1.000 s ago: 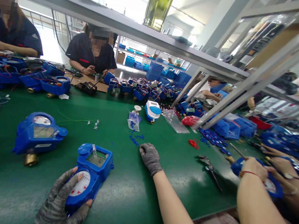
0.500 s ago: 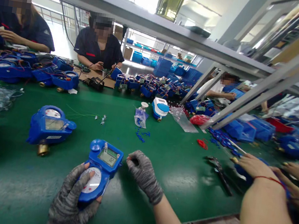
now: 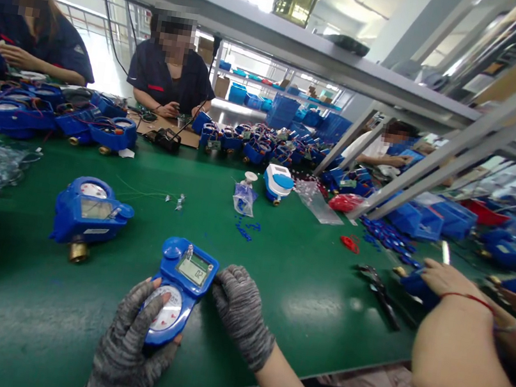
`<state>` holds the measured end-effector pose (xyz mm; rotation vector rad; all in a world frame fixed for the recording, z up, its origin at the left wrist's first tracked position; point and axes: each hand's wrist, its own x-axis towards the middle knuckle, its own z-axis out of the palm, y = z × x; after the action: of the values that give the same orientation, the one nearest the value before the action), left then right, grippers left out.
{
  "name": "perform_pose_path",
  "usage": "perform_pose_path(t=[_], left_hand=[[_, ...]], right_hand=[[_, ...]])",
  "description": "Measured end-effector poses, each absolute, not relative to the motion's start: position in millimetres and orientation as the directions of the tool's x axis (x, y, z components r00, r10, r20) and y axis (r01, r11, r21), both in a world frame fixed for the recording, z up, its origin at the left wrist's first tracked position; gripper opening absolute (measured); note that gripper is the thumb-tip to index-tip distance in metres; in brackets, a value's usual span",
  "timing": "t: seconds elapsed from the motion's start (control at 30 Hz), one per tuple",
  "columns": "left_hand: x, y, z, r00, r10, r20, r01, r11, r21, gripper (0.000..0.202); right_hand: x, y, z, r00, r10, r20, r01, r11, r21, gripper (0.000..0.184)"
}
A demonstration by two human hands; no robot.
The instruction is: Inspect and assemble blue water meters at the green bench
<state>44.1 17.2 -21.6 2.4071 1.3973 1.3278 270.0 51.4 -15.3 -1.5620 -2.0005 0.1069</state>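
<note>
My left hand point(image 3: 129, 342), in a grey fingerless glove, grips a blue water meter point(image 3: 200, 275) by its round dial end. The meter's small screen reads what looks like 02, and its blue round cap is swung open beside the screen. My right hand point(image 3: 242, 314), gloved alike, is at the meter's right side by the screen. Its fingers are curled together, and whatever they pinch is hidden. Another blue meter point(image 3: 90, 214) with a brass fitting stands to the left on the green table point(image 3: 296, 328).
Pliers point(image 3: 378, 295) lie to the right, near a co-worker's hand point(image 3: 443, 279) on another meter. Small blue parts point(image 3: 243, 233), a red bundle point(image 3: 350, 243) and a white-and-blue meter point(image 3: 277, 185) are farther back. Co-workers sit across the table behind many meters.
My right hand has moved in against the meter's side, its fingers closing. The meter in my left hand appears slightly more to the right. The co-worker's hand at right has shifted a little.
</note>
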Motion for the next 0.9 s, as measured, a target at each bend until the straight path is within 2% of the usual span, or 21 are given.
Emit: perform_pose_path(t=[0.1, 0.17, 0.2, 0.27, 0.33, 0.4, 0.5, 0.6, 0.77, 0.9], left_hand=[[46, 17, -23, 0.218, 0.735, 0.642, 0.676, -0.589, 0.444, 0.053], [46, 17, -25, 0.230, 0.728, 0.646, 0.672, -0.598, 0.436, 0.053], [46, 17, -25, 0.230, 0.726, 0.648, 0.671, -0.601, 0.434, 0.053], [46, 18, -26, 0.213, 0.732, 0.648, 0.673, -0.590, 0.446, 0.053], [45, 19, -26, 0.192, 0.744, 0.640, 0.678, -0.572, 0.462, 0.053], [44, 20, -26, 0.194, 0.749, 0.634, 0.680, -0.568, 0.464, 0.053], [43, 20, -24, 0.204, 0.740, 0.641, 0.677, -0.580, 0.453, 0.052], [42, 19, -24, 0.201, 0.759, 0.619, 0.678, -0.564, 0.472, 0.054], [42, 20, -27, 0.222, 0.765, 0.604, 0.681, -0.565, 0.466, 0.057], [24, 30, -31, 0.281, 0.742, 0.609, 0.640, -0.618, 0.457, 0.055]], right_hand=[[270, 43, -16, -0.197, 0.892, 0.407, 0.883, 0.342, -0.322, 0.018], [274, 39, -16, -0.181, 0.912, 0.367, 0.852, 0.332, -0.405, 0.020], [276, 39, -15, -0.143, 0.932, 0.332, 0.808, 0.304, -0.505, 0.020], [280, 42, -14, -0.032, 0.978, 0.206, 0.615, 0.181, -0.767, 0.022], [280, 49, -12, 0.021, 1.000, -0.014, 0.293, -0.019, -0.956, 0.029], [276, 57, -11, -0.030, 0.976, -0.218, 0.007, -0.218, -0.976, 0.040], [266, 67, -10, -0.096, 0.924, -0.371, -0.162, -0.382, -0.910, 0.050], [261, 71, -10, -0.093, 0.917, -0.388, -0.174, -0.399, -0.900, 0.048], [260, 75, -11, -0.050, 0.957, -0.285, -0.134, -0.290, -0.948, 0.045], [247, 61, -18, 0.002, 0.973, -0.229, -0.189, -0.224, -0.956, 0.043]])
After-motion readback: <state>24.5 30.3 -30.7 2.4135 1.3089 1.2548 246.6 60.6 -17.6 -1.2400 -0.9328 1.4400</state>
